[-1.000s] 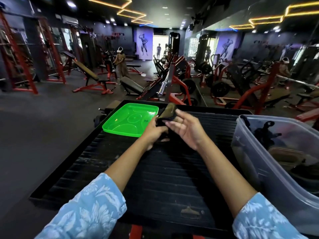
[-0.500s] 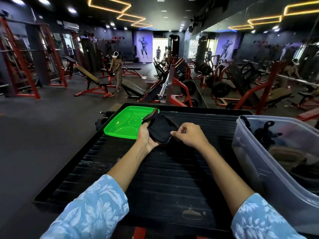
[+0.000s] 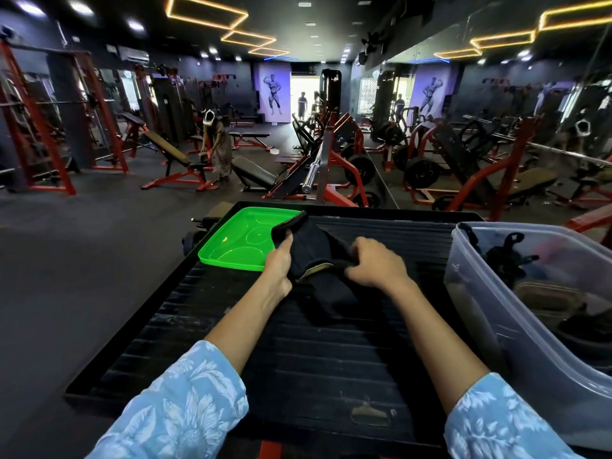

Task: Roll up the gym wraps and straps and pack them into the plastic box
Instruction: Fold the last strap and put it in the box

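Item: black gym wrap point(image 3: 311, 253), clasped between left hand point(image 3: 278, 260) and right hand point(image 3: 374, 263) over the tabletop point(image 3: 298, 342) — plastic box point(image 3: 496, 313) to the right grip's right — risk: loose tail unrolling if tension slackens.

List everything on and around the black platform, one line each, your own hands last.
gym wrap: one, black with tan edging, partly unrolled, held above the platform between both hands
lid: one, bright green, far left corner of the platform
plastic box: one, clear, right edge of the platform, with dark straps inside, count unclear
platform: one, black, ribbed, in front of the person
weight bench: one, red frame, on the floor far left
left hand: grips the wrap's left side
right hand: fingers curled on the wrap's right end
sleeves: two, light blue floral
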The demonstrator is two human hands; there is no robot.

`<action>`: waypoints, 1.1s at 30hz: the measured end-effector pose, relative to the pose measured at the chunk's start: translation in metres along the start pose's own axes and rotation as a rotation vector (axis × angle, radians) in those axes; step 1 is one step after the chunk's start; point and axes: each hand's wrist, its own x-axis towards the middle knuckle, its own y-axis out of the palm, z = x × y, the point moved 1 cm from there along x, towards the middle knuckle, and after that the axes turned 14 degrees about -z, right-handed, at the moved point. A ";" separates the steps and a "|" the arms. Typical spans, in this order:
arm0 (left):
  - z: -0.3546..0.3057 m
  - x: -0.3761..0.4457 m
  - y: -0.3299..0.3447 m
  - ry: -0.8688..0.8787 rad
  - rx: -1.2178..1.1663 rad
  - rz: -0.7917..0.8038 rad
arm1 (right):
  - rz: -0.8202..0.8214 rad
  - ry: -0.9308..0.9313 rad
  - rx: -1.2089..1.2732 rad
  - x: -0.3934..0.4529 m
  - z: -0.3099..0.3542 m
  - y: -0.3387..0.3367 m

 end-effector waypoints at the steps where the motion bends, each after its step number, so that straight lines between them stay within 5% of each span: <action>1: 0.000 0.001 -0.001 0.000 0.022 0.010 | -0.158 0.007 -0.080 0.000 -0.001 -0.004; 5: -0.002 -0.003 -0.002 -0.077 0.078 0.212 | -0.653 0.063 0.001 0.003 -0.013 -0.011; 8: -0.002 -0.009 -0.002 -0.136 0.192 0.364 | -0.761 0.188 0.317 0.003 -0.018 -0.009; 12: -0.001 -0.017 -0.005 -0.126 0.446 0.458 | -0.595 0.442 0.726 0.007 -0.022 -0.007; 17: 0.003 -0.014 -0.005 0.401 0.751 0.259 | -0.528 0.570 0.869 0.011 -0.021 -0.011; 23: 0.005 -0.016 0.000 0.746 0.964 0.053 | -0.229 0.657 1.419 0.009 0.002 -0.016; 27: 0.009 -0.016 0.001 0.671 0.892 -0.003 | -0.063 0.586 1.474 0.001 0.014 -0.013; 33: 0.009 -0.004 0.007 0.239 0.362 0.014 | 0.108 0.292 1.256 -0.011 0.029 -0.005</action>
